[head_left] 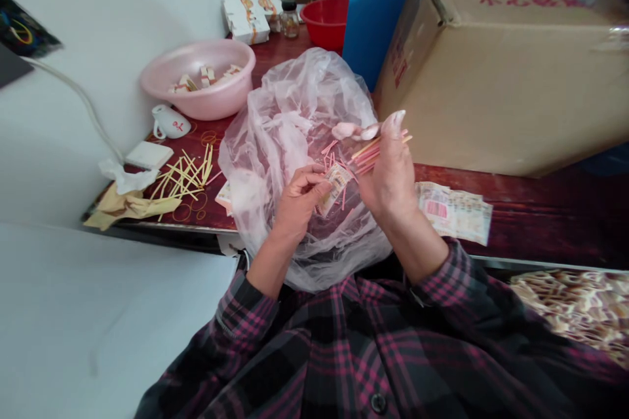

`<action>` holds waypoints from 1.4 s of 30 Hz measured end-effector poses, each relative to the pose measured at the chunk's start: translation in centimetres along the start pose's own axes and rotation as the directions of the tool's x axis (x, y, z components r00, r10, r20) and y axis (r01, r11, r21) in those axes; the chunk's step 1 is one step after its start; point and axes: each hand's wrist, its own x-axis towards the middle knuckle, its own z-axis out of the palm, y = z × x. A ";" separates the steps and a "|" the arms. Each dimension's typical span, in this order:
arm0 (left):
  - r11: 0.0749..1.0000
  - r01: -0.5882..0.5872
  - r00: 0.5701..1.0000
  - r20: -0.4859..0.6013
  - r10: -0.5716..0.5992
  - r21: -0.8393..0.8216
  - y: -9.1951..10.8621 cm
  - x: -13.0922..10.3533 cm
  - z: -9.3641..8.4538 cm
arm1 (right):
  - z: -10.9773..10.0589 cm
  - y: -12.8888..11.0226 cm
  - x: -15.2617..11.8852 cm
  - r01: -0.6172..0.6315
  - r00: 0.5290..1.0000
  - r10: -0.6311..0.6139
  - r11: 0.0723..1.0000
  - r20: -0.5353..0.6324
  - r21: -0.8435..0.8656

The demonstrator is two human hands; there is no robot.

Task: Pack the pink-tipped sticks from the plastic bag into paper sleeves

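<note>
Between the thumb and fingers of my left hand [301,200] is a small printed paper packet [335,188], tilted above a clear plastic bag [307,265]. A bundle of thin pink and yellow sticks [366,158] lies in my right hand [394,177], whose thumb points up and away. The ends of the sticks reach close to the packet; whether they touch it I cannot tell. More pink sticks [344,199] lie loose inside the open bag, under both hands. Several flat printed packets [457,215] overlap on the table, just right of my right wrist.
A pink basin [196,103] with small bundles stands back left, near a white mug [170,123]. Loose pale yellow sticks [184,177] lie beside brown paper [130,206]. A large cardboard box [531,85] fills the right side. Behind stand a red basin [322,23] and a jar [289,21].
</note>
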 end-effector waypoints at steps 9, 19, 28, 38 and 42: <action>0.999 -0.016 0.999 -0.033 0.015 -0.045 -0.2 -0.2 1.1 | 3.2 1.1 -2.2 0.042 0.972 -0.018 0.994 -0.234 0.101; 0.967 0.061 0.998 -0.008 -0.065 -0.246 -0.9 -0.3 1.7 | 2.2 0.6 -3.8 0.214 0.939 -0.235 0.971 -0.250 -0.110; 0.997 -0.038 0.999 -0.036 0.035 -0.072 -0.3 0.0 1.4 | 2.1 0.1 -3.7 0.096 0.980 -0.085 0.994 -0.182 0.050; 0.983 -0.179 0.980 -0.098 0.176 -0.029 -0.3 -0.1 1.5 | 2.1 2.0 -3.1 -0.047 0.995 0.058 0.989 -0.077 0.142; 0.977 -0.211 0.971 -0.114 0.208 -0.011 -0.6 -0.1 1.5 | 1.4 2.3 -2.4 -0.097 0.992 0.096 0.995 0.080 0.009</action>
